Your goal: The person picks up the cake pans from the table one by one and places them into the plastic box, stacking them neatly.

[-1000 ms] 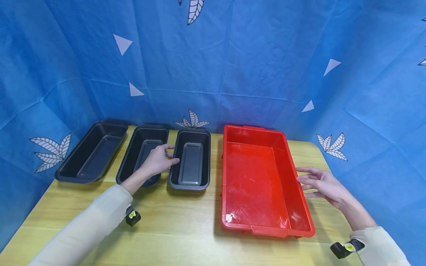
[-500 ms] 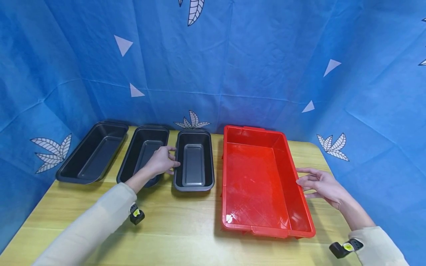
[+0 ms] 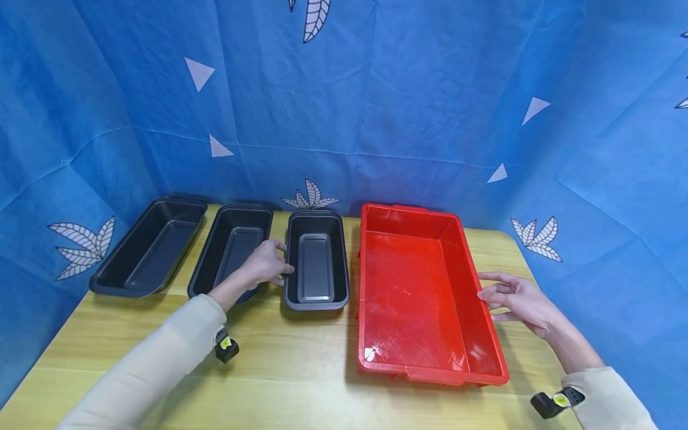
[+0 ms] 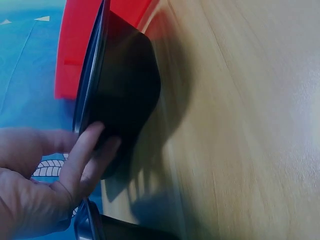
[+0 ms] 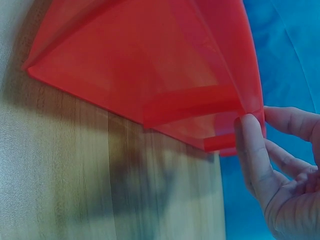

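Observation:
My left hand [image 3: 263,263] holds the left rim of a black loaf pan [image 3: 316,269], the rightmost of three. In the left wrist view the thumb lies on the rim side and fingertips [image 4: 95,131] press the pan's outer wall [image 4: 127,75]. On the right, my right hand [image 3: 518,298] pinches the long right rim of a red rectangular plastic tray [image 3: 408,286]. Seen from the right wrist, its thumb is at the rim and the fingers [image 5: 255,145] lie against the tray's outer side [image 5: 125,70]. Both the pan and the tray have nothing inside.
Two more black loaf pans stand to the left: a middle one [image 3: 242,236], partly covered by my left hand, and a larger one [image 3: 156,248] at the far left. A light wooden table [image 3: 279,370] carries everything. Blue patterned cloth [image 3: 344,107] hangs behind and at both sides.
The rightmost loaf pan has slid slightly right toward the red tray, with my left hand moving along with it. The tray and my right hand have barely moved.

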`<action>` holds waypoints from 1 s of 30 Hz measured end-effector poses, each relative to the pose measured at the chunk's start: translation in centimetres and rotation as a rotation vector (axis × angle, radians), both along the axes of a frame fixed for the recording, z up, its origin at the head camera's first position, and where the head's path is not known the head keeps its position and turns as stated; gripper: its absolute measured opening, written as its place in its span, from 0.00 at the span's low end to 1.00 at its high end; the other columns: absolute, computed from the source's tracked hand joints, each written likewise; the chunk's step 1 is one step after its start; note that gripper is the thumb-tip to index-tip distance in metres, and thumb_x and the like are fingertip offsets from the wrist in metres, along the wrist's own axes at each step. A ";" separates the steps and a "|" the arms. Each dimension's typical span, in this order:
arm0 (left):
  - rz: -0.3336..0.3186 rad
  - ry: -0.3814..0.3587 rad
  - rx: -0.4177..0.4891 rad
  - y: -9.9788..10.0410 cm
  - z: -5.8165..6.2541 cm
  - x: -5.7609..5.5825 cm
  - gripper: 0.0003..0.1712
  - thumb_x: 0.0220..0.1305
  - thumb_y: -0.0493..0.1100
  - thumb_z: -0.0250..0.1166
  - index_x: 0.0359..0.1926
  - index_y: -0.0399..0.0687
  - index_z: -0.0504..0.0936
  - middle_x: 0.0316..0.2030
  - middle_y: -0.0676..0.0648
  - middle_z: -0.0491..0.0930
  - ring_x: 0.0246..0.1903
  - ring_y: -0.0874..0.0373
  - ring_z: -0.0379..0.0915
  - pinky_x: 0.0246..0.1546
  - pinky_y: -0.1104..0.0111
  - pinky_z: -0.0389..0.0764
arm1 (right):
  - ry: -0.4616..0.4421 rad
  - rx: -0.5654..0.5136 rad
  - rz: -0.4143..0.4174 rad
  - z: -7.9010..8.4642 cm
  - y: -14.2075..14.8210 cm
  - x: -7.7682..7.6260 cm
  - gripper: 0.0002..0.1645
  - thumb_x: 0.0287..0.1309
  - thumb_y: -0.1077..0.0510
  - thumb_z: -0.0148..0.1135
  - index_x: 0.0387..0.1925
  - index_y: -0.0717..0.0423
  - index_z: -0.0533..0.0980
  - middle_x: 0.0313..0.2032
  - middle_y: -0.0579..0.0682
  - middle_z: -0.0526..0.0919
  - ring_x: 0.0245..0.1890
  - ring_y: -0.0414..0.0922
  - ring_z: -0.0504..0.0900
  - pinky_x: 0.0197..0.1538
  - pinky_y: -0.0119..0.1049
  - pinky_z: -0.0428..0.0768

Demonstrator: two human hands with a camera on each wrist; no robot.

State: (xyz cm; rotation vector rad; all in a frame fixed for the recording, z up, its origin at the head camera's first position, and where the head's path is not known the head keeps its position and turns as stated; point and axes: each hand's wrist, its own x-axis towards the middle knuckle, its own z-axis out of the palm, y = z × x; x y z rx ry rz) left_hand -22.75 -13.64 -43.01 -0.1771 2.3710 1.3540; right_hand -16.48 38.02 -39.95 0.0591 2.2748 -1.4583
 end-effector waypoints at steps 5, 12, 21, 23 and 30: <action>0.011 0.003 0.006 0.1 0.0 0.1 0.38 0.69 0.30 0.66 0.75 0.31 0.61 0.62 0.27 0.77 0.31 0.57 0.86 0.34 0.67 0.92 | 0.002 -0.004 0.000 -0.1 0.1 0.1 0.44 0.73 0.57 0.64 0.79 0.69 0.55 0.42 0.39 0.87 0.41 0.40 0.89 0.46 0.43 0.93; 0.035 0.009 0.040 0.0 0.0 0.2 0.34 0.68 0.29 0.65 0.72 0.30 0.65 0.59 0.28 0.78 0.22 0.63 0.82 0.36 0.62 0.93 | -0.004 0.001 -0.005 -0.1 0.0 0.1 0.44 0.73 0.56 0.64 0.79 0.68 0.55 0.43 0.39 0.88 0.41 0.40 0.89 0.47 0.44 0.93; 0.057 0.007 0.094 -0.6 0.2 0.5 0.36 0.69 0.30 0.66 0.74 0.31 0.64 0.62 0.26 0.78 0.22 0.63 0.84 0.36 0.64 0.92 | -0.011 0.003 -0.026 0.1 -0.2 0.0 0.45 0.73 0.53 0.65 0.79 0.67 0.55 0.45 0.39 0.89 0.43 0.42 0.90 0.48 0.45 0.93; 0.061 0.003 0.107 -0.7 0.5 0.6 0.37 0.69 0.31 0.66 0.75 0.32 0.63 0.64 0.25 0.77 0.24 0.62 0.86 0.38 0.64 0.93 | -0.013 0.005 -0.027 0.1 -0.2 0.0 0.46 0.73 0.53 0.65 0.79 0.67 0.55 0.45 0.40 0.90 0.43 0.42 0.90 0.48 0.46 0.93; 0.058 0.029 0.154 -1.1 2.2 1.0 0.38 0.71 0.32 0.65 0.77 0.33 0.60 0.67 0.25 0.75 0.38 0.52 0.91 0.40 0.63 0.93 | -0.008 0.005 -0.028 -0.1 -0.1 0.0 0.45 0.73 0.54 0.65 0.79 0.67 0.55 0.45 0.40 0.90 0.42 0.41 0.90 0.48 0.44 0.93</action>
